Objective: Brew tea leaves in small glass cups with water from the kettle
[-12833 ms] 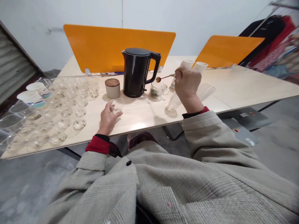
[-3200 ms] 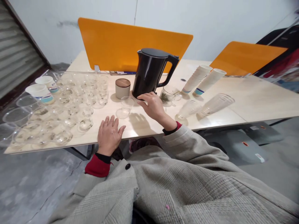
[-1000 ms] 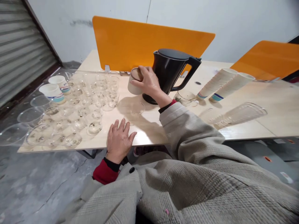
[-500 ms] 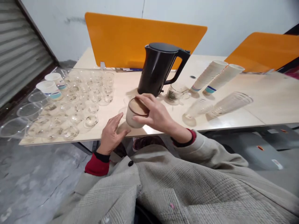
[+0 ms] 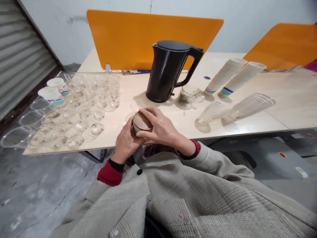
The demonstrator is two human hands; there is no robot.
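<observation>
A small light-coloured jar with a round brown wooden lid (image 5: 142, 120) sits between my two hands at the front edge of the table. My left hand (image 5: 125, 141) wraps round its left side. From the right, my right hand (image 5: 163, 128) grips the jar near the lid, thumb in front and fingers behind. Most of the jar's body is hidden by the hands. Just behind it stands a clear plastic cup (image 5: 137, 105). A black electric kettle (image 5: 166, 72) is farther back, and to its right stands a ribbed glass cup (image 5: 190, 95) with dark leaves in it.
Many clear plastic cups (image 5: 81, 114) with bits inside crowd the table's left, beside two paper cups (image 5: 52, 96). Stacks of paper cups (image 5: 224, 76) and of clear cups (image 5: 250, 107) lie tilted at right. An orange divider (image 5: 123, 39) stands at the back.
My left hand has moved right and closed round the jar. The jar, tilted before in my right hand, is now more upright, its lid facing up. The view has shifted slightly.
</observation>
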